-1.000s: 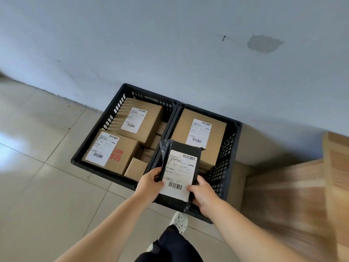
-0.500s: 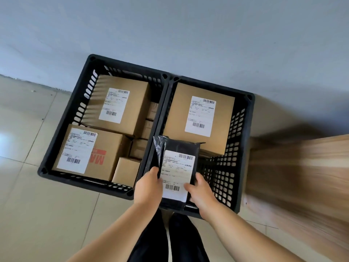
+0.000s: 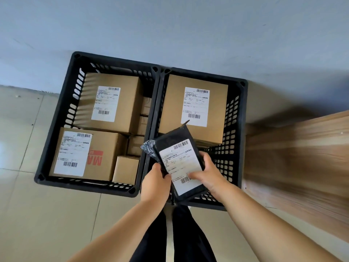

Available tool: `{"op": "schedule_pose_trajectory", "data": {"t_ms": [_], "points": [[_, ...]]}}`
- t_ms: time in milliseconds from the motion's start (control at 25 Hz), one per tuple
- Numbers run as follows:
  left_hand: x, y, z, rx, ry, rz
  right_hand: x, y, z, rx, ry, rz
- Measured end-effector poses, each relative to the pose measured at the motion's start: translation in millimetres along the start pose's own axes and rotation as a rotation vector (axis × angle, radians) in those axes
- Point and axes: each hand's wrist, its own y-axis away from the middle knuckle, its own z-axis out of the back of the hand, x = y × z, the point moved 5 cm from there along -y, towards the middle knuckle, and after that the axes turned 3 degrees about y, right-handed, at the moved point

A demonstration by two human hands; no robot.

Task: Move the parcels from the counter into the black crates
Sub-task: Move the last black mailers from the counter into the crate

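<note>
Parcel (image 3: 179, 163): black bag with white label, held tilted over the near end of the right crate (image 3: 243, 118).
Left hand (image 3: 154, 183): grips its left edge.
Right hand (image 3: 206, 173): grips its right edge, thumb on the label.
Left crate (image 3: 56, 129): just beside, holds boxes.

The two crates (image 3: 243, 110) are black with slotted walls. The cardboard boxes (image 3: 115, 101) are plain brown with white barcode labels; one (image 3: 105, 154) carries red lettering. The parcel (image 3: 175, 146) is glossy black with a white label. Floor tiles (image 3: 47, 214) are beige, the wall (image 3: 170, 25) pale grey-blue, the tabletop (image 3: 302, 157) wood-grained.
</note>
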Motion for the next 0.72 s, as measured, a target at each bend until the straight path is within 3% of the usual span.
{"op": "schedule_pose_trajectory", "data": {"t_ms": [160, 200, 280, 360, 480, 600, 720], "points": [[2, 11, 4, 0.006, 0.056, -0.011, 1, 2, 26, 0.000, 0.043, 0.016], [-4, 13, 11, -0.082, -0.056, -0.165, 1, 3, 32, 0.005, 0.049, 0.016], [-27, 15, 12, -0.181, -0.501, -0.661, 1, 4, 40, 0.026, 0.098, 0.018], [-42, 13, -9, -0.006, -0.998, -0.983, 1, 1, 43, 0.063, 0.181, 0.022], [-51, -9, -29, 0.164, -1.374, -1.099, 3, -8, 45, 0.101, 0.247, 0.019], [-47, -19, -49, 0.251, -1.469, -1.163, -4, -20, 49, 0.113, 0.259, 0.013], [-35, -33, -68, 0.246, -1.507, -1.113, -15, -35, 51, 0.060, 0.267, 0.022]]}}
